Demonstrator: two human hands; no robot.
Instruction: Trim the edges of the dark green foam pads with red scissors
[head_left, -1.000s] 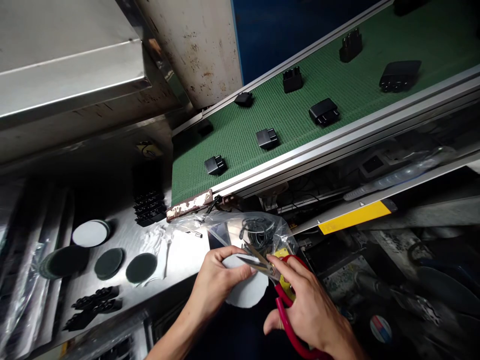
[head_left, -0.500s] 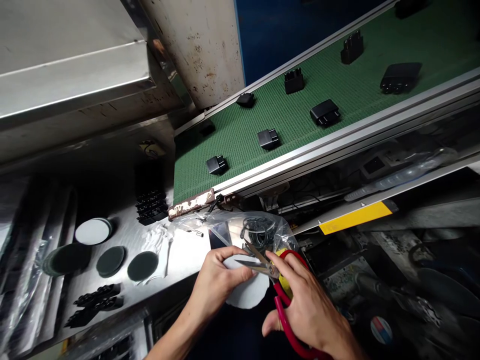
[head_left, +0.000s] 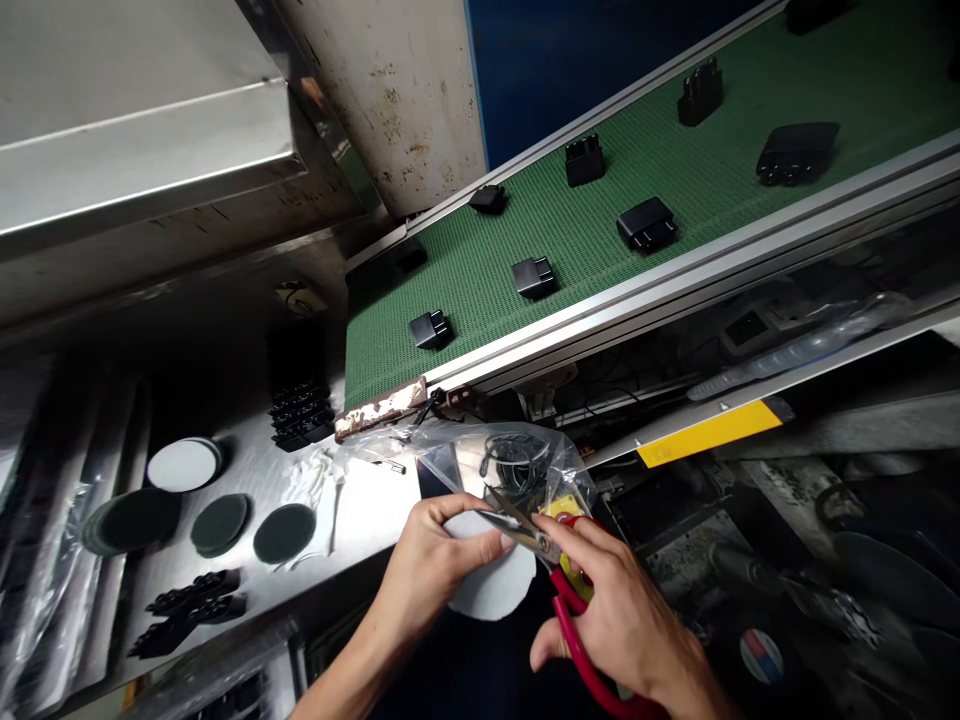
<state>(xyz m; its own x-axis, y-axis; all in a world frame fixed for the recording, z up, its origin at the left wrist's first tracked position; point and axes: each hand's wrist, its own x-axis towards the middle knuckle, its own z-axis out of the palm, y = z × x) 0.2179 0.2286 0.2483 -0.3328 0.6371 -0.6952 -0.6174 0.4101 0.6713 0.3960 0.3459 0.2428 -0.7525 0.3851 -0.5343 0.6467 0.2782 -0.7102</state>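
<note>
My left hand [head_left: 427, 570] pinches a white round disc [head_left: 495, 588] at its upper edge, thumb on top and fingers curled round it. My right hand [head_left: 622, 625] grips red-handled scissors [head_left: 559, 580]. Their metal blades [head_left: 510, 522] point left and lie narrowly parted over the disc's top edge, close to my left thumb. Both hands work just off the front edge of the steel bench [head_left: 240, 470].
A clear plastic bag [head_left: 517, 460] with dark rings lies behind the hands. Dark and white discs [head_left: 217, 525] and black moulded parts [head_left: 300, 412] lie on the bench at left. Several black plastic parts [head_left: 646, 222] ride on the green conveyor belt [head_left: 525, 215] above.
The scissor blades have closed somewhat on the disc's edge, and the right hand squeezed the handles. The left hand and disc stay almost still.
</note>
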